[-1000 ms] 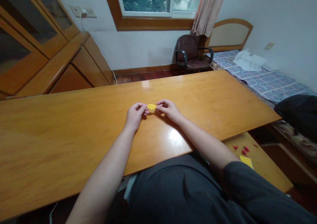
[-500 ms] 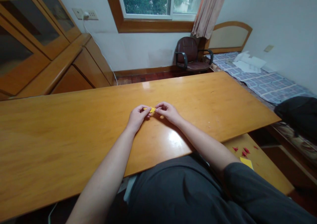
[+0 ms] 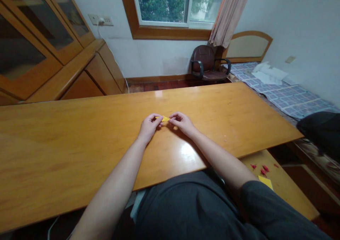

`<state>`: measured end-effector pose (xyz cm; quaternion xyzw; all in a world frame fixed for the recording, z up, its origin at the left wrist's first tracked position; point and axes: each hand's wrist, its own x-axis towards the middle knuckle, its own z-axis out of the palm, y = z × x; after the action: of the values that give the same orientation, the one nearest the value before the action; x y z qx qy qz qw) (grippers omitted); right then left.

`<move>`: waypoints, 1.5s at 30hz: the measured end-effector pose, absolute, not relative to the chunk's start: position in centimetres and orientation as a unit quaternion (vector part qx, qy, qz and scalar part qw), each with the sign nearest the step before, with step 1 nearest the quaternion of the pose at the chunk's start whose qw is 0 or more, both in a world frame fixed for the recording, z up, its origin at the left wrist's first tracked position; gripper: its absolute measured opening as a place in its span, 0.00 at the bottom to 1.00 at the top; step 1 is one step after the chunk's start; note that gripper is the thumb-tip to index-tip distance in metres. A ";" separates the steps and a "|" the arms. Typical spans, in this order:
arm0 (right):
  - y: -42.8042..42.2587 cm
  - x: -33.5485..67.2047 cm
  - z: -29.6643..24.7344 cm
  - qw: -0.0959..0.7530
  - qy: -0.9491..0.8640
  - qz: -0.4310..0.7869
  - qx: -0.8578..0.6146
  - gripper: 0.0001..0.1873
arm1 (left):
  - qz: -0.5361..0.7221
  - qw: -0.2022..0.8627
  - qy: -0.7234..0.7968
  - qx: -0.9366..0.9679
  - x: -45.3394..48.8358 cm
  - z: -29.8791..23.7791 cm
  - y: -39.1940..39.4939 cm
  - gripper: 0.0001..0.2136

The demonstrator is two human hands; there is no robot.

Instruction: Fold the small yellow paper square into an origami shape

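Note:
A small folded piece of yellow paper (image 3: 165, 118) is held just above the long wooden table (image 3: 79, 133), near its middle. My left hand (image 3: 149, 126) pinches its left end with closed fingers. My right hand (image 3: 182, 122) pinches its right end, fingers curled too. Both hands meet over the paper, and most of it is hidden between the fingertips.
A lower wooden surface (image 3: 281, 187) at the right carries small red folded papers (image 3: 262, 169) and a yellow sheet (image 3: 265, 182). Wooden cabinets (image 3: 53, 56) line the left wall. A brown chair (image 3: 205, 63) and a bed (image 3: 281, 91) stand beyond the table.
The hands have closed in on the yellow paper, which showed as a flat diamond before and now looks narrower and folded. The camera has tilted slightly.

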<state>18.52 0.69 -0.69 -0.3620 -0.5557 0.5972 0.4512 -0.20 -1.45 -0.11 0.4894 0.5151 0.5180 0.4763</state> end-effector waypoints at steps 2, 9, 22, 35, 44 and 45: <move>0.7 18.7 -0.6 0.453 -0.559 0.591 -0.365 0.16 | 0.519 0.475 0.512 0.493 -0.1 -0.1 -1.4 0.19; 0.8 19.0 -0.5 0.468 -0.565 0.566 -0.375 0.13 | 0.531 0.437 0.491 0.534 -0.1 -0.4 -1.5 0.20; 0.7 18.9 -0.5 0.407 -0.627 0.546 -0.377 0.14 | 0.475 0.427 0.471 0.609 0.1 -0.8 -1.9 0.21; -0.5 18.5 -0.5 0.391 -0.648 0.555 -0.345 0.15 | 0.541 0.447 0.465 0.539 0.2 0.2 -1.9 0.23; -0.6 18.5 -0.7 0.374 -0.656 0.563 -0.336 0.14 | 0.550 0.475 0.450 0.519 0.1 0.2 -1.8 0.24; -0.6 18.6 -0.6 0.371 -0.666 0.552 -0.337 0.13 | 0.550 0.473 0.453 0.519 0.1 0.1 -1.8 0.25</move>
<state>18.57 -0.63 -0.61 -0.3375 -0.6657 0.5523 0.3714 0.05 -1.76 0.11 0.5185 0.4525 0.5503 0.4728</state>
